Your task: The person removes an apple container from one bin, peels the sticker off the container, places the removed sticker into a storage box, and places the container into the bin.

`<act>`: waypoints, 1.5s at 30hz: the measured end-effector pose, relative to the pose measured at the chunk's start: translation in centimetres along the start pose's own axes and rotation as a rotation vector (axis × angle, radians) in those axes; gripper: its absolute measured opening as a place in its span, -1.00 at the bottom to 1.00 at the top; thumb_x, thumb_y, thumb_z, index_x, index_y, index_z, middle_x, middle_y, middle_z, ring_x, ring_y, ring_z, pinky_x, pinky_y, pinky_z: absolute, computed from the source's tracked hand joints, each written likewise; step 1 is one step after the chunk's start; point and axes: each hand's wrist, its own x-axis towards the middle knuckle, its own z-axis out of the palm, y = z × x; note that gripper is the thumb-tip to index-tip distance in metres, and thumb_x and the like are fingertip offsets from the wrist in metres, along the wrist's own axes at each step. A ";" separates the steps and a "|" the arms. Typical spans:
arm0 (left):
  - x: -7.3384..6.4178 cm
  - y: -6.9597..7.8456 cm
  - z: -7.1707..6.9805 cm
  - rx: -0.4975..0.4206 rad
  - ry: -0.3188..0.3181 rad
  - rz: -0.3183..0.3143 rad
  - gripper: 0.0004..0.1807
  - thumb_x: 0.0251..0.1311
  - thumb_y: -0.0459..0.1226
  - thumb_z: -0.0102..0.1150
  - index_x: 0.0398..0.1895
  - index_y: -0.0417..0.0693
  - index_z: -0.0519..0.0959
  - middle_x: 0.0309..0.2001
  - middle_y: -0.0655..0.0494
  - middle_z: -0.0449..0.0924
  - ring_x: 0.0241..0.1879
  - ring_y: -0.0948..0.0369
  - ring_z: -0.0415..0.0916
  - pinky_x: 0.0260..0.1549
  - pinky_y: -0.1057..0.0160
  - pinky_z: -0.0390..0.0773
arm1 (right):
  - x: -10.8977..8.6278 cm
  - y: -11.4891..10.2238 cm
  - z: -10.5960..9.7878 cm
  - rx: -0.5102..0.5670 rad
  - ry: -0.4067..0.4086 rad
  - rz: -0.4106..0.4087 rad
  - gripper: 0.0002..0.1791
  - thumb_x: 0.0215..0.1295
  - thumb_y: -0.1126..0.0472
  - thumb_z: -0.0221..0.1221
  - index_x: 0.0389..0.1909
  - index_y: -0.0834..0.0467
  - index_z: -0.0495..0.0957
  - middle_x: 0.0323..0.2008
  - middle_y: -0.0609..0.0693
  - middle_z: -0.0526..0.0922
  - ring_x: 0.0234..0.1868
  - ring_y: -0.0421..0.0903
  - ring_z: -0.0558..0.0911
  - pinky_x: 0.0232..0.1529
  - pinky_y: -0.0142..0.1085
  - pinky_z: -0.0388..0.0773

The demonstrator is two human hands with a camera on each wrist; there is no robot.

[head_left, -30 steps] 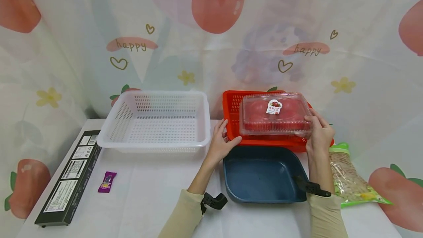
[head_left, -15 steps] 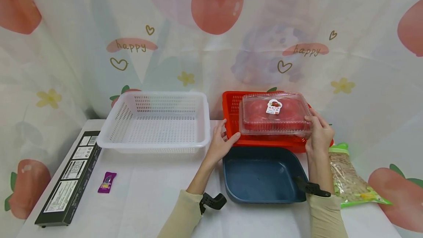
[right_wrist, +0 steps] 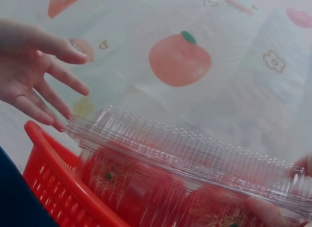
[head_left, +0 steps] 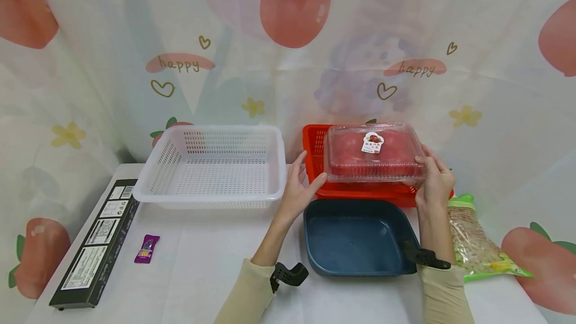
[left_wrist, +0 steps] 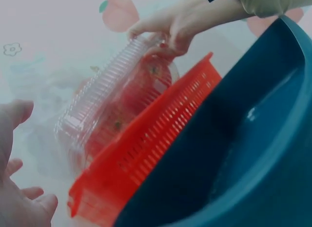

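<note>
In the head view, my right hand point(head_left: 435, 179) grips the right end of a clear plastic clamshell box point(head_left: 374, 156) with round red fruit inside and a white label on its lid. The box is over the red slotted basket point(head_left: 315, 164), tilted slightly. In the right wrist view, the clamshell's ribbed edge point(right_wrist: 195, 144) stands above the red basket's rim point(right_wrist: 78, 188). My left hand point(head_left: 297, 189) has its fingers spread at the basket's left front corner, beside the box's left end. The left wrist view shows these spread fingers point(left_wrist: 31, 193) apart from the box.
A dark blue basin point(head_left: 360, 239) stands in front of the red basket. To the left are a white slotted basket point(head_left: 211, 197), a long black box point(head_left: 96, 239) and a purple candy packet point(head_left: 146, 249). A clear bag with green edges point(head_left: 477, 239) lies at the right.
My left hand has let go of the red basket's corner and lifted, its fingers spreading. The clamshell box has risen slightly in my right hand's grip.
</note>
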 end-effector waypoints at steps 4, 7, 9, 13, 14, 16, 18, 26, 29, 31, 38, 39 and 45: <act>-0.1 0.7 0.0 -0.044 -0.017 0.016 -0.16 0.15 -0.03 0.28 0.47 0.35 0.08 0.48 0.18 0.12 0.39 0.03 0.24 0.33 0.02 0.35 | -0.6 -0.4 0.3 0.011 -0.030 0.001 -0.65 0.16 0.31 0.30 0.01 0.15 0.67 0.14 -0.02 0.54 0.09 -0.09 0.47 -0.50 -0.41 0.63; -0.3 1.1 -0.1 -0.055 -0.032 0.003 -0.17 0.16 -0.04 0.27 0.47 0.37 0.09 0.47 0.17 0.13 0.36 0.02 0.29 0.28 0.05 0.41 | -1.1 -0.7 0.6 0.021 -0.049 0.001 -0.65 0.16 0.30 0.30 0.01 0.16 0.67 0.14 -0.02 0.54 0.09 -0.08 0.48 -0.56 -0.40 0.60; -0.4 1.3 -0.1 -0.055 -0.043 0.001 -0.18 0.16 -0.04 0.27 0.47 0.41 0.09 0.48 0.13 0.13 0.35 0.02 0.31 0.26 0.07 0.44 | -1.5 -0.8 0.8 0.027 -0.059 -0.002 -0.65 0.14 0.29 0.31 0.00 0.17 0.67 0.13 -0.02 0.56 0.09 -0.09 0.48 -0.52 -0.41 0.61; -0.4 1.6 -0.3 -0.065 -0.057 -0.004 -0.19 0.17 -0.03 0.26 0.46 0.45 0.10 0.47 0.07 0.13 0.32 0.10 0.33 0.22 0.07 0.48 | -2.3 -1.0 1.2 0.040 -0.080 0.001 -0.66 0.16 0.29 0.30 -0.01 0.17 0.67 0.09 0.00 0.58 0.02 -0.07 0.53 -0.56 -0.38 0.60; -0.4 1.6 -0.4 -0.066 -0.057 -0.006 -0.20 0.17 -0.02 0.26 0.45 0.47 0.10 0.47 0.08 0.14 0.31 0.11 0.34 0.20 0.07 0.50 | -2.5 -1.1 1.3 0.042 -0.086 0.004 -0.66 0.16 0.29 0.30 0.00 0.17 0.67 0.08 0.00 0.57 -0.01 -0.06 0.54 -0.59 -0.37 0.59; -0.3 1.8 -0.8 -0.062 -0.057 -0.006 -0.21 0.18 0.00 0.25 0.44 0.51 0.10 0.45 0.14 0.17 0.30 0.13 0.36 0.15 0.09 0.54 | -2.9 -1.2 1.5 0.055 -0.100 0.012 -0.65 0.16 0.29 0.30 0.01 0.18 0.67 0.06 0.00 0.57 -0.05 -0.05 0.55 -0.61 -0.36 0.58; -0.2 2.1 -1.3 -0.061 -0.058 -0.004 -0.22 0.19 0.02 0.23 0.44 0.52 0.10 0.41 0.18 0.23 0.28 0.14 0.38 0.12 0.10 0.56 | -3.4 -1.2 1.7 0.053 -0.112 0.021 -0.63 0.15 0.28 0.31 0.03 0.16 0.66 0.06 0.00 0.57 -0.06 -0.05 0.56 -0.61 -0.36 0.58; 0.1 3.5 -3.6 -0.026 -0.026 0.001 -0.31 0.28 0.01 0.13 0.47 0.26 0.19 0.30 0.02 0.38 0.16 0.07 0.50 0.10 0.05 0.58 | -5.1 -0.9 2.9 0.033 -0.185 0.043 -0.55 0.17 0.28 0.30 0.13 0.14 0.59 0.10 -0.04 0.57 0.04 -0.08 0.53 -0.39 -0.37 0.66; 0.0 3.9 -4.2 -0.029 0.004 -0.037 -0.35 0.27 0.03 0.14 0.43 0.33 0.25 0.28 0.00 0.42 0.11 0.07 0.49 0.11 0.03 0.57 | -5.8 -0.7 3.3 0.019 -0.210 0.041 -0.55 0.18 0.27 0.30 0.14 0.12 0.59 0.08 -0.05 0.61 0.03 -0.09 0.57 -0.33 -0.36 0.67; 0.0 4.0 -4.5 -0.030 0.025 -0.051 -0.38 0.26 0.04 0.15 0.40 0.39 0.30 0.24 0.01 0.44 0.06 0.10 0.48 0.06 0.06 0.57 | -6.2 -0.6 3.4 0.010 -0.238 0.040 -0.55 0.20 0.26 0.29 0.15 0.11 0.58 0.07 -0.06 0.62 0.02 -0.09 0.58 -0.33 -0.36 0.67; -0.1 4.7 -5.5 0.021 0.085 -0.008 -0.37 0.22 -0.01 0.21 0.38 0.47 0.30 0.10 -0.03 0.36 -0.13 0.15 0.46 -0.26 0.29 0.56 | -7.3 0.2 3.8 -0.043 -0.371 0.030 -0.52 0.28 0.27 0.20 0.24 0.12 0.49 0.15 -0.07 0.53 0.06 -0.10 0.55 -0.10 -0.33 0.64; -0.1 4.8 -5.6 0.036 0.088 -0.001 -0.36 0.21 -0.02 0.22 0.38 0.46 0.31 0.09 -0.02 0.33 -0.16 0.16 0.45 -0.30 0.31 0.56 | -7.5 0.3 3.9 -0.055 -0.382 0.026 -0.52 0.28 0.26 0.20 0.24 0.11 0.48 0.16 -0.08 0.52 0.07 -0.10 0.54 -0.07 -0.33 0.63; -0.4 5.5 -6.5 0.111 0.100 0.065 -0.43 0.19 -0.07 0.25 0.31 0.36 0.42 -0.03 0.00 0.24 -0.36 0.18 0.32 -0.50 0.37 0.39 | -8.5 0.6 4.3 -0.124 -0.454 -0.004 -0.56 0.33 0.24 0.16 0.23 0.06 0.43 0.13 -0.08 0.46 0.09 -0.10 0.47 -0.05 -0.34 0.63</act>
